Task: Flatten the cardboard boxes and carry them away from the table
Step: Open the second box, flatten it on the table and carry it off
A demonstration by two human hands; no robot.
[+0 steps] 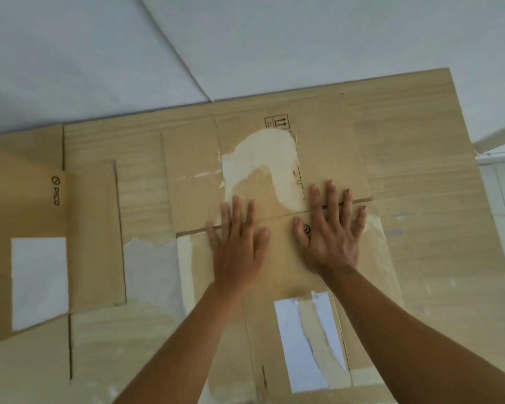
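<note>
flattened brown cardboard box [330,150] runs lengthwise straight ahead, directly beneath left hand [236,243] and right hand [330,233], both pressing flat, fingers straight.

Pale wood-grain table [426,147], far right corner in view. Directly on it, two flattened cardboard pieces, side by side.

Middle box [330,158]: flat on the top, flaps spread out, small printed arrow mark [277,122] near the far edge, wide pale torn patch [260,158] across the face, white label [289,339] on the near panel.

Left box [21,205]: flat too, cut off by the left edge of the view, printed logo [56,191], white rectangular label [38,281].

Between the two, bare wood and a whitish patch [149,269], nature unclear.
</note>
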